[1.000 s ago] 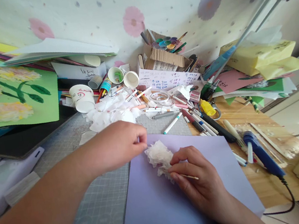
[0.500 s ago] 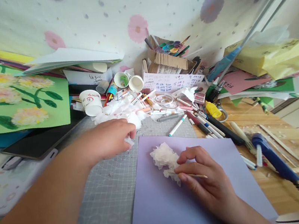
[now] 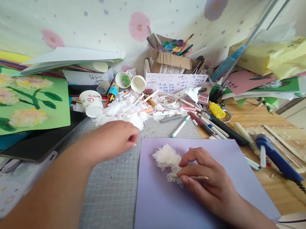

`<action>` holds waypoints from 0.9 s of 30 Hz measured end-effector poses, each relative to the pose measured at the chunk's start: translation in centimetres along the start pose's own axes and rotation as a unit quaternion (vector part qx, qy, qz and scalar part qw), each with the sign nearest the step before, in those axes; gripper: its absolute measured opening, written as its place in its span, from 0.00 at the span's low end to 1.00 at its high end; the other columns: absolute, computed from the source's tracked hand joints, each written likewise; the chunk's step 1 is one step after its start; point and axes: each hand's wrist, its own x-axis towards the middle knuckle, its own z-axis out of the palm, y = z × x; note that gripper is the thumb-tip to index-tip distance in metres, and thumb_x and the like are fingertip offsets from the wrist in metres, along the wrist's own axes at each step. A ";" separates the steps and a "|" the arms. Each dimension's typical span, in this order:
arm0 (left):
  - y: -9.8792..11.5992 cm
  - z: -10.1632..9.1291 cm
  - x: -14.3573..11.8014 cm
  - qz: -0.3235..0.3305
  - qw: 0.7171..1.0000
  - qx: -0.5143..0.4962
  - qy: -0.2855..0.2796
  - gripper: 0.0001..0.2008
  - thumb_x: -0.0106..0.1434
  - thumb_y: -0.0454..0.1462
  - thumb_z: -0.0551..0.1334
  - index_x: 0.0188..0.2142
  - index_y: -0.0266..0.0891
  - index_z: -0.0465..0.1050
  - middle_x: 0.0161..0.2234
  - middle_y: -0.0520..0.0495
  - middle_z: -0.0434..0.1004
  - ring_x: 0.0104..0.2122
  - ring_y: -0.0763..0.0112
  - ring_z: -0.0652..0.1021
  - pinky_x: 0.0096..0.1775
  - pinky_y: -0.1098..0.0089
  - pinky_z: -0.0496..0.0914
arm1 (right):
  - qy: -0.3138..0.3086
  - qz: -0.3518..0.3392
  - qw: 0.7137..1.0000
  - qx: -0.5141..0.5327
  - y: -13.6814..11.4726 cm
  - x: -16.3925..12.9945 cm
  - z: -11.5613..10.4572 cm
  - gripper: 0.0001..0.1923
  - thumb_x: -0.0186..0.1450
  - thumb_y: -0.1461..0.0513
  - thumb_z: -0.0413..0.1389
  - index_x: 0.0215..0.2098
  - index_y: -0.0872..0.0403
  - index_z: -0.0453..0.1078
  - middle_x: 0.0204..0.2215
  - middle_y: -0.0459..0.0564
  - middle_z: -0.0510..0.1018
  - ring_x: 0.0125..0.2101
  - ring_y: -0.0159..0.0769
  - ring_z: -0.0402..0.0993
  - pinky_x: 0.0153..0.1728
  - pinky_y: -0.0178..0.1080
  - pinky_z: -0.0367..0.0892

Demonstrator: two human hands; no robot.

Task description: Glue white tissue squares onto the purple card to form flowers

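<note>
Your right hand (image 3: 207, 183) rested on the lilac sheet (image 3: 168, 212), thumb and forefinger pinching a thin stick (image 3: 199, 178) whose hidden end lay under your fingers, while the fingertips touched the lower edge of the white tissue flower (image 3: 166, 158). The flower sat on the upper part of the sheet, near its far edge. Your left hand (image 3: 113, 138) hovered over the cutting mat (image 3: 111, 198), just beside the sheet's far left corner, fingers curled in with the tips drawn together (I could not tell whether they held a scrap). It was close to the heap of white tissue scraps (image 3: 123, 113), with the pens (image 3: 182, 125) beyond.

By my reading, you were midway through building up the flower: one hand steadying it, the other fetching material. The next move would call for a light touch, bringing a piece in beside the ruffles without flattening them, and keeping the stick's tip low so the sheet did not shift. The glue gun (image 3: 276, 159) lay well apart at your right.
</note>
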 end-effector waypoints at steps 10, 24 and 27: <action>4.6 3.1 0.5 0.010 0.873 -0.476 -0.111 0.04 0.61 0.36 0.56 0.35 0.38 0.66 0.27 0.54 0.70 0.25 0.75 0.74 0.31 0.71 0.69 | 0.002 0.004 1.000 0.004 0.1 0.0 0.1 0.08 0.64 0.68 0.53 0.34 0.52 0.73 0.34 0.50 0.71 0.36 0.37 0.68 0.39 0.43 0.65; 4.3 3.7 0.8 0.020 0.900 -0.418 -0.123 0.10 0.50 0.31 0.61 0.34 0.37 0.69 0.27 0.55 0.68 0.26 0.77 0.69 0.29 0.74 0.65 | 0.007 0.005 1.000 -0.003 0.1 0.1 0.1 0.08 0.64 0.67 0.52 0.34 0.52 0.74 0.33 0.50 0.72 0.36 0.38 0.69 0.38 0.44 0.66; 4.4 3.4 0.7 0.054 0.921 -0.365 -0.125 0.06 0.51 0.30 0.59 0.31 0.37 0.70 0.25 0.56 0.66 0.25 0.78 0.67 0.27 0.77 0.61 | 0.006 0.003 1.000 -0.005 0.1 0.1 0.1 0.08 0.64 0.67 0.53 0.34 0.52 0.74 0.33 0.50 0.72 0.36 0.37 0.69 0.39 0.44 0.66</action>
